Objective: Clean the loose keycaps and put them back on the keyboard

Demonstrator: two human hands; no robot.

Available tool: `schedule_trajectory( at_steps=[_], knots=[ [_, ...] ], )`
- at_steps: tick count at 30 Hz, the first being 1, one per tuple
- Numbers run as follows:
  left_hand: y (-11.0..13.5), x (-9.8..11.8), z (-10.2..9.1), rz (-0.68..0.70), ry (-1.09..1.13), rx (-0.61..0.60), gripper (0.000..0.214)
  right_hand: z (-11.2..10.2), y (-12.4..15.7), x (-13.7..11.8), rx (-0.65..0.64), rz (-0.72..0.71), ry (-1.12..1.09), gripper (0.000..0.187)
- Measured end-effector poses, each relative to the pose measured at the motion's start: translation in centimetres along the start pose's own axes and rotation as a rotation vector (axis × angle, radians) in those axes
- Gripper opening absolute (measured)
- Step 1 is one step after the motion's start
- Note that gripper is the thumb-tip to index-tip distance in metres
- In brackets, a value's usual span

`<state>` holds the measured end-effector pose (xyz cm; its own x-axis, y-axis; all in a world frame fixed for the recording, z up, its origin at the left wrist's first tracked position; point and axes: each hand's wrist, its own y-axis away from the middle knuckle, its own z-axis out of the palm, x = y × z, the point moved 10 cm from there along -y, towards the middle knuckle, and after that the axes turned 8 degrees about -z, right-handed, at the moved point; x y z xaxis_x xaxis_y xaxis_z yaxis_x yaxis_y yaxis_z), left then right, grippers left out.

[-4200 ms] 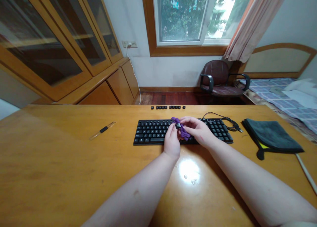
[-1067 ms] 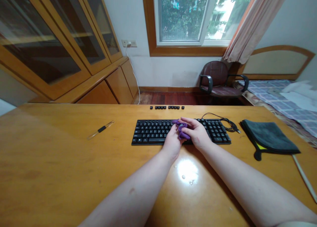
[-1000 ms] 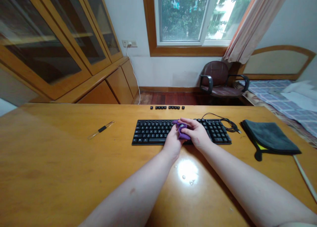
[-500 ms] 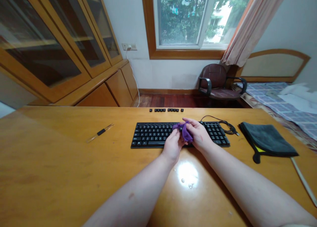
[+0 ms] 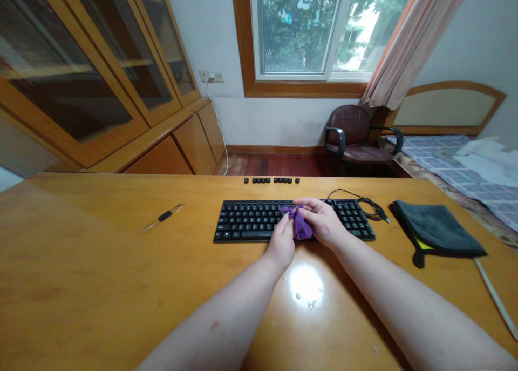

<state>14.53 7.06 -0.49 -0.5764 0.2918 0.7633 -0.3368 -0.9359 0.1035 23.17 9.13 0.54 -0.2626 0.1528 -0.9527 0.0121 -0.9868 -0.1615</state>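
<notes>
Both my hands meet over a black keyboard [image 5: 251, 220], bunching a small purple cloth [image 5: 302, 228] between them. My left hand [image 5: 282, 241] pinches the cloth from the left and below. From the right, my right hand [image 5: 319, 220] grips it with thumb and fingers. Whether a small part is wrapped inside the cloth is hidden. Beyond the keyboard, several loose black keycaps [image 5: 282, 180] are lined up near the table's far edge. The middle right of the keyboard is covered by my hands.
On the left lies a thin clear tool with a black grip [image 5: 164, 216]. The coiled keyboard cable [image 5: 374, 211] rests at the right, beside a folded dark grey cloth [image 5: 441, 228] with a pale stick [image 5: 496, 298] near it. A brown chair [image 5: 352, 133] stands beyond the table [image 5: 101, 295].
My fingers have shifted on the purple cloth, and its bunched end now hangs slightly lower between my hands. The keyboard and keycaps stay in place.
</notes>
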Motion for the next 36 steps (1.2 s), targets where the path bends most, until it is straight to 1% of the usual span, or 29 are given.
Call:
schedule_trajectory(
  at_steps=[5,7,10,12,16,20,22,25,27,29,31,33,34,36],
  knots=[
    [0.2,0.7,-0.7,0.060,-0.114,0.052,0.018,0.6,0.2,-0.7,-0.037,-0.031,0.040,0.039],
    [0.3,0.7,-1.0,0.058,-0.106,0.058,0.017,0.7,0.2,-0.9,-0.036,-0.032,0.060,0.038],
    [0.3,0.4,-1.3,0.038,-0.072,0.064,0.014,0.3,0.2,-1.1,0.012,-0.036,0.084,0.031],
    [0.3,0.3,-1.2,0.044,-0.102,0.063,0.015,0.1,0.1,-1.1,0.042,-0.043,0.089,0.029],
    [0.2,0.9,-1.2,0.094,-0.176,0.091,0.020,0.0,0.0,-1.0,0.063,-0.066,0.055,0.028],
    [0.1,1.1,-1.2,0.092,-0.206,0.117,0.014,-0.9,0.0,-1.3,0.133,-0.123,0.048,0.031],
    [0.2,1.1,-1.1,0.099,-0.232,0.102,0.015,-0.7,-0.1,-1.7,0.106,-0.153,0.045,0.032],
    [0.3,1.0,-0.8,0.122,-0.245,0.067,0.020,0.2,-0.1,-2.1,0.002,-0.162,0.132,0.027],
    [0.2,0.8,-0.7,0.120,-0.247,0.035,0.025,0.5,0.0,-1.9,-0.031,-0.138,0.174,0.020],
    [0.2,0.5,-0.7,0.114,-0.264,0.024,0.027,0.5,-0.1,-1.4,-0.032,-0.090,0.159,0.019],
    [0.2,0.6,-0.7,0.123,-0.311,0.029,0.028,0.1,-0.1,-0.9,0.002,-0.043,0.145,0.022],
    [0.4,1.0,-0.6,0.144,-0.366,0.042,0.027,-0.7,-0.1,-0.5,0.066,-0.008,0.161,0.024],
    [0.5,1.2,-0.5,0.149,-0.382,0.045,0.025,-1.1,-0.1,-0.6,0.100,-0.011,0.166,0.022],
    [0.5,1.4,-0.3,0.138,-0.381,0.033,0.024,-1.6,-0.2,-1.2,0.145,-0.076,0.133,0.013]
  ],
)
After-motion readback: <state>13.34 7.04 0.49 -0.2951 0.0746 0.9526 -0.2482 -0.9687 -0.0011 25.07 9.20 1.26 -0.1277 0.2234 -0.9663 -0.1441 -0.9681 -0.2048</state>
